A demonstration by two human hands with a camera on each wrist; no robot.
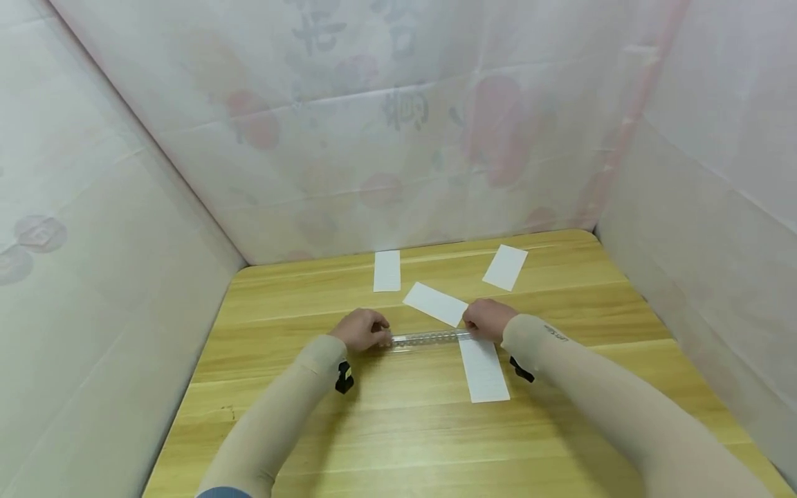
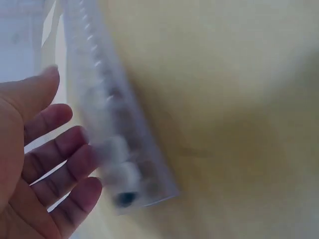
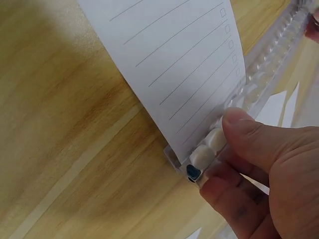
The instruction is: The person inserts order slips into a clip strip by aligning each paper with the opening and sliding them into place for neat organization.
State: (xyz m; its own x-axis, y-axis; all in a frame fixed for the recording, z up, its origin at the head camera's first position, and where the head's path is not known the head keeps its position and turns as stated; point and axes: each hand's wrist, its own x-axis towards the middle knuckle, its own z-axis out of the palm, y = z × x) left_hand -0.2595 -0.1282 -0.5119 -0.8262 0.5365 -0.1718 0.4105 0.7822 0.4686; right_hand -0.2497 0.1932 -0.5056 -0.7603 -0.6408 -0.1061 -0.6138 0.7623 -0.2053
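A long clear plastic strip (image 1: pixel 429 338), with a row of rounded, bead-like white pieces and a dark piece at its end, stretches between both hands. At its left end is my left hand (image 1: pixel 361 330); the left wrist view shows its fingers (image 2: pixel 75 159) loosely bent along the strip's edge, the thumb apart from them. My right hand (image 1: pixel 488 319) pinches the other end between thumb (image 3: pixel 244 127) and fingers. Under that end runs a white slip of paper (image 1: pixel 484 373) with ruled lines and small checkboxes, its edge right at the strip in the right wrist view.
Another white slip (image 1: pixel 434 303) lies behind the strip, near the right hand. Farther back on the wood-grain table (image 1: pixel 274 304) are a slip on the left (image 1: pixel 387 271) and one on the right (image 1: pixel 506 268). Fabric walls (image 1: pixel 373 159) stand around the table's back and sides.
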